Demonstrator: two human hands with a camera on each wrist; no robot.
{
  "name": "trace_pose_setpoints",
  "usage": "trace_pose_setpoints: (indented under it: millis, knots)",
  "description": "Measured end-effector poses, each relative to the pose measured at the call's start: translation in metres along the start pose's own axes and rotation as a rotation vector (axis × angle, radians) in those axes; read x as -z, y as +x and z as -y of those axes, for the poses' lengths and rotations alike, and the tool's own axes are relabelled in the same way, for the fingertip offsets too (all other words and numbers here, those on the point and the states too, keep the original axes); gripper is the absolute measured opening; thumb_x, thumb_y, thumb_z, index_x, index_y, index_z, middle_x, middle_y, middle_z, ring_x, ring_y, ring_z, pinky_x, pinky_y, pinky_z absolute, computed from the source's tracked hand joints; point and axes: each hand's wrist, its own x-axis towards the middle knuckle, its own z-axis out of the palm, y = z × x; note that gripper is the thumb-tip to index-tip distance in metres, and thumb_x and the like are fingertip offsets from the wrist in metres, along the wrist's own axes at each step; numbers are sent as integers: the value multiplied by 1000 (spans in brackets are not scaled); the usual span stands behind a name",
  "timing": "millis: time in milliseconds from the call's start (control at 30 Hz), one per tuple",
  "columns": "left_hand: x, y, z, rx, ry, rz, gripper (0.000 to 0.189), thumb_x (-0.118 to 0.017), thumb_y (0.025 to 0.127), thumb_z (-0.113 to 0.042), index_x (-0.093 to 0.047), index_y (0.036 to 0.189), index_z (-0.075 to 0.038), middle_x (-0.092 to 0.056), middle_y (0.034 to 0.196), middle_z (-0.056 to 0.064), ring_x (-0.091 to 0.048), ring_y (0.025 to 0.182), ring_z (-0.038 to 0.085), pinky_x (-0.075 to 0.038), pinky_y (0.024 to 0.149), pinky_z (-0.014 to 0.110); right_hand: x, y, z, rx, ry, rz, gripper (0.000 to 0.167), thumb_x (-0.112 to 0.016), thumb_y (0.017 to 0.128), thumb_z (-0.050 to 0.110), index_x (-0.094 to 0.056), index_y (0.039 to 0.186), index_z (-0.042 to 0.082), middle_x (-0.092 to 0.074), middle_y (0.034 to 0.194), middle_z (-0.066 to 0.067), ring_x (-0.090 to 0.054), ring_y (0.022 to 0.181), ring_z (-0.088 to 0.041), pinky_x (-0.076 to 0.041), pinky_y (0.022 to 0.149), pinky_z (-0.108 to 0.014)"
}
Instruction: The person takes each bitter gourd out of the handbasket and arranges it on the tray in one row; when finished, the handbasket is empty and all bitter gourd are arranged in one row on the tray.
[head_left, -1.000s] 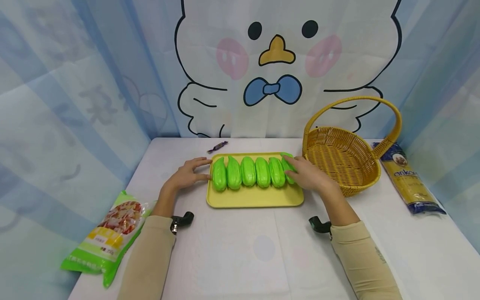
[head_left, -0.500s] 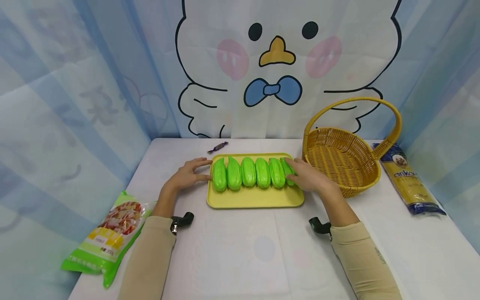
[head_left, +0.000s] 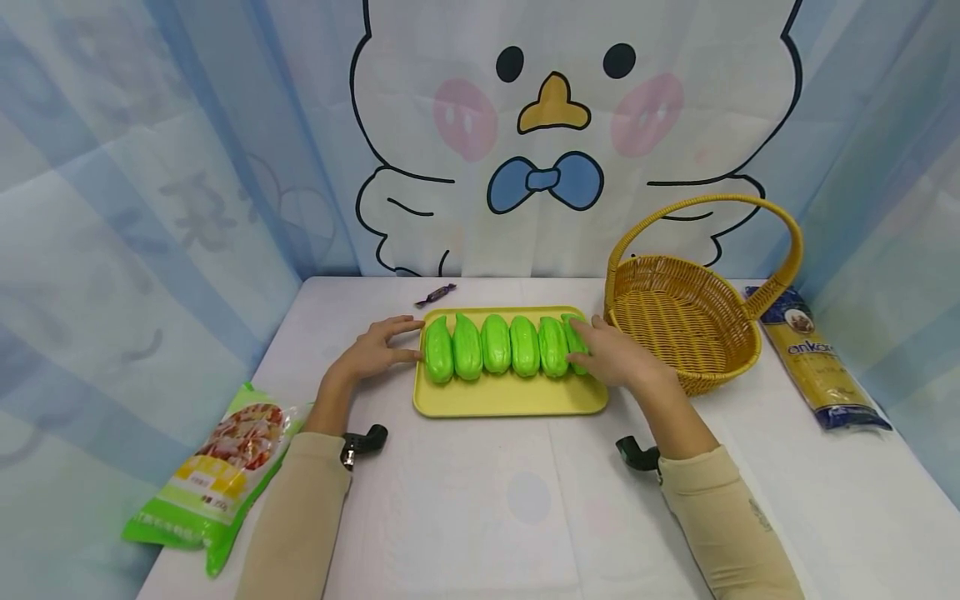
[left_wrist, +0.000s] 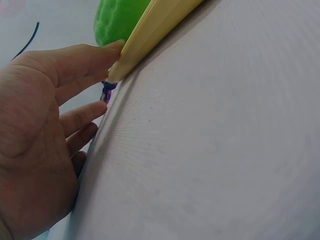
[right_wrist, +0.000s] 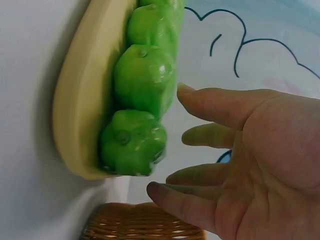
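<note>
Several glossy green gourd-like vegetables (head_left: 496, 344) stand side by side in a row on a yellow tray (head_left: 510, 402). My left hand (head_left: 371, 348) is at the tray's left edge with fingers extended. In the left wrist view, its thumb touches the tray rim (left_wrist: 145, 40) beside a green vegetable (left_wrist: 120, 20). My right hand (head_left: 621, 352) reaches over the tray's right end, its fingertips at the rightmost vegetable (head_left: 576, 340), partly covering it. The right wrist view shows the spread fingers around that vegetable's end (right_wrist: 132, 142), with a gap between them.
A yellow wicker basket (head_left: 675, 333) with a tall handle stands to the right of the tray. Beyond it lies a pasta packet (head_left: 817, 367). A wrapped candy (head_left: 436, 294) is behind the tray, and a green food bag (head_left: 225, 467) lies at the left edge.
The rightmost vegetable has come down slightly toward me, into line with the row. My right hand has shifted slightly left and nearer me; the left hand has stayed put.
</note>
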Motion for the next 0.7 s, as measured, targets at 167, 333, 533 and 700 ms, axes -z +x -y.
trace_pose_setpoints:
  millis: [167, 333, 533, 700]
  knots:
    - [1, 0, 1, 4, 3, 4, 72, -75, 91, -50, -51, 155, -30, -32, 171, 5, -14, 161, 39, -8, 122, 75, 5, -7, 9, 21, -43, -47, 71, -58, 107, 36, -28, 164, 5, -24, 165, -35, -30, 151, -54, -29, 121, -68]
    - [1, 1, 1, 10, 12, 8, 73, -75, 91, -51, -50, 156, -30, -31, 171, 6, -13, 161, 40, -8, 122, 76, 7, -10, 15, 88, -78, -141, 68, -59, 106, 39, -36, 161, 6, -36, 163, -28, -40, 148, -49, -36, 118, -66]
    - [1, 1, 1, 7, 5, 9, 73, -75, 91, -51, -50, 156, -29, -31, 171, 6, -13, 161, 40, -9, 122, 76, 6, -9, 18, 115, -107, -236, 66, -60, 106, 41, -39, 161, 10, -37, 164, -23, -42, 147, -47, -42, 111, -67]
    - [1, 0, 1, 9, -10, 7, 72, -75, 91, -50, -51, 155, -29, -31, 171, 6, -14, 161, 39, -11, 123, 73, -1, -5, 18, 154, -79, -300, 66, -61, 105, 40, -40, 161, 12, -35, 166, -21, -41, 148, -45, -44, 109, -68]
